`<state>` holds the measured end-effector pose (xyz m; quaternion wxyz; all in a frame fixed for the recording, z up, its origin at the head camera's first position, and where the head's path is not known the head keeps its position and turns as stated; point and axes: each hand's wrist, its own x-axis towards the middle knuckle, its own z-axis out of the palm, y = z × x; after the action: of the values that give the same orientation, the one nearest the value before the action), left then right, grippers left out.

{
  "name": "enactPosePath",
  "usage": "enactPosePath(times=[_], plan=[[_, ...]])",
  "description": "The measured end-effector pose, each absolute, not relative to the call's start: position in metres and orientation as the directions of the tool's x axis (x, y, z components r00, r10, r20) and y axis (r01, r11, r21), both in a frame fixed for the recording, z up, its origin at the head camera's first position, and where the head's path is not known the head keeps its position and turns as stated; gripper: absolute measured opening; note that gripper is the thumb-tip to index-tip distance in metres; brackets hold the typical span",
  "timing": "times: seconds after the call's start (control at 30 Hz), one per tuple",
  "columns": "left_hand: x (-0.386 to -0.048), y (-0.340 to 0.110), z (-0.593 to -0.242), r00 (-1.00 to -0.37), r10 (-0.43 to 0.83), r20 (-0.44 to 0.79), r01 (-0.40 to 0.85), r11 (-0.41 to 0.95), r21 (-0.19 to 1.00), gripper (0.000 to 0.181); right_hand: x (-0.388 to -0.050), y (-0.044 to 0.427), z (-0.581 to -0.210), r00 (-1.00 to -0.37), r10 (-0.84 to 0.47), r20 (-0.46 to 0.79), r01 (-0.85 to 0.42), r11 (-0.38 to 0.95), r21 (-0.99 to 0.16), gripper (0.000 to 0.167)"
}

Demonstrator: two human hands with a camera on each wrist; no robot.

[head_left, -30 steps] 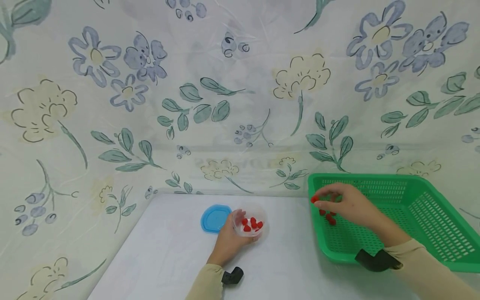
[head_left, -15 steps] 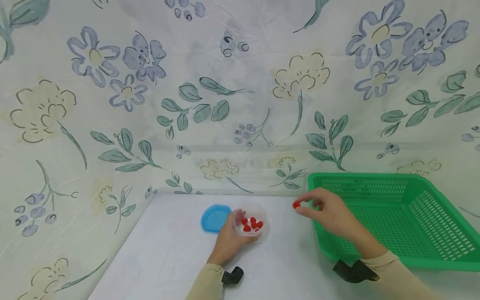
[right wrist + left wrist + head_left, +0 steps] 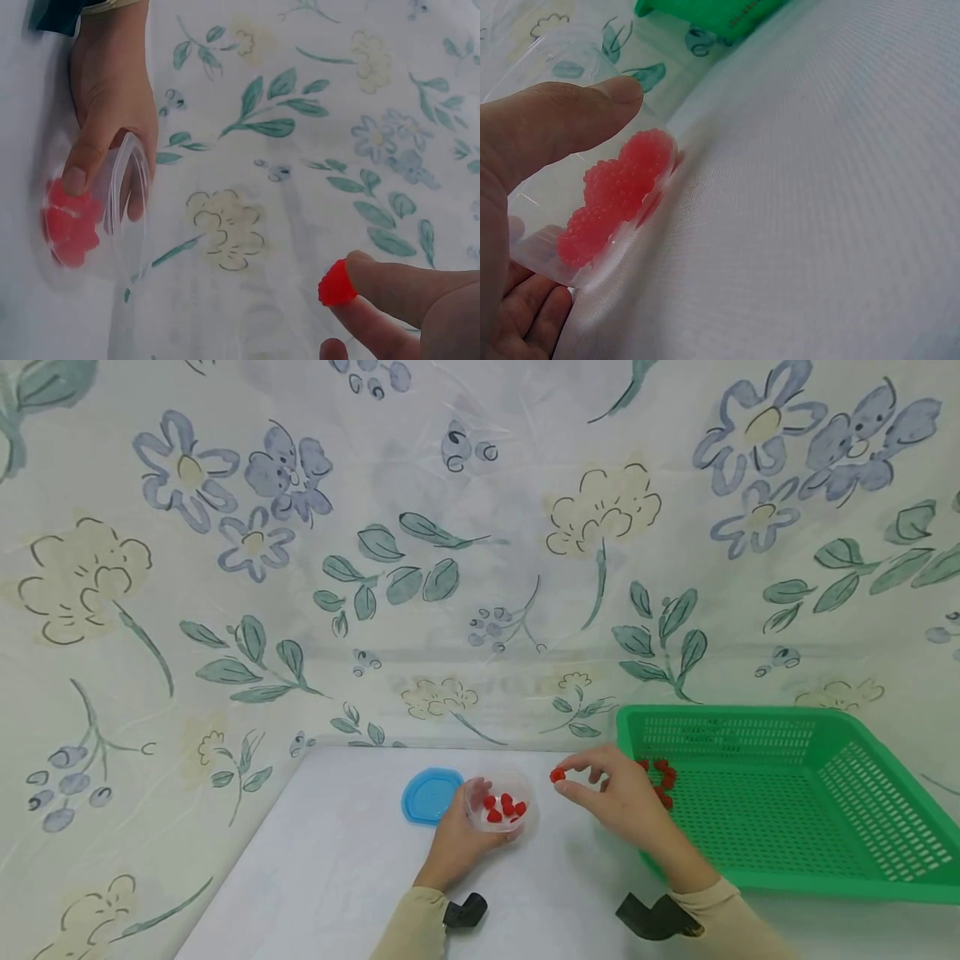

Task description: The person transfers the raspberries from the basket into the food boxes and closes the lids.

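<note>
A clear cup [image 3: 501, 781] with several red berries [image 3: 507, 807] inside stands on the white table, and my left hand [image 3: 457, 843] grips it round the side. In the left wrist view the thumb lies across the cup wall [image 3: 540, 187], above the berries [image 3: 615, 195]. Between thumb and fingertip my right hand [image 3: 626, 802] pinches one red berry [image 3: 557, 775], to the right of the cup and apart from it. The right wrist view shows this pinched berry [image 3: 337, 283] at the fingertips of my right hand [image 3: 405, 307].
A blue lid [image 3: 432, 796] lies on the table [image 3: 330, 860] just left of the cup. At the right stands a green basket [image 3: 750, 714] with several red berries [image 3: 666, 777] along its left side. Floral cloth [image 3: 510, 543] hangs behind the table.
My right hand has moved left, out of the basket and towards the cup, carrying the pinched berry. The berries at the basket's left side show again. My left hand and the cup have stayed put.
</note>
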<state>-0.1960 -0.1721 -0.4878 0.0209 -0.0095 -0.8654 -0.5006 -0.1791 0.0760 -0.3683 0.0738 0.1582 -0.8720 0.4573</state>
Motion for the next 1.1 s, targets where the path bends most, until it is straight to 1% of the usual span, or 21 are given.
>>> enactPosePath(times=[0.13,0.27,0.6,0.93,1.1], plan=[[-0.196,-0.172,-0.488,-0.999,-0.008,0.051,0.04,0.502,0.864,0.098,-0.178,0.063,-0.374,-0.932,-0.2,0.304,-0.363,0.544,-0.756,0.013],[-0.196,-0.172,-0.488,-0.999,-0.011,0.049,0.037,0.495,0.868,0.099,-0.179,0.052,-0.383,-0.934,-0.189,0.303,-0.356,0.556,-0.751,0.013],[-0.197,-0.173,-0.489,-0.998,-0.009,0.063,0.05,0.504,0.862,0.098,-0.187,0.028,-0.405,-0.939,-0.169,0.299,-0.343,0.489,-0.802,0.016],[-0.197,-0.175,-0.489,-0.996,0.011,0.089,0.083,0.504,0.86,0.096,-0.195,0.007,-0.422,-0.956,-0.17,0.239,-0.292,0.494,-0.819,0.017],[-0.197,-0.176,-0.489,-0.995,0.02,0.099,0.096,0.497,0.863,0.095,-0.197,0.001,-0.429,-0.959,-0.17,0.228,-0.283,0.503,-0.816,0.016]])
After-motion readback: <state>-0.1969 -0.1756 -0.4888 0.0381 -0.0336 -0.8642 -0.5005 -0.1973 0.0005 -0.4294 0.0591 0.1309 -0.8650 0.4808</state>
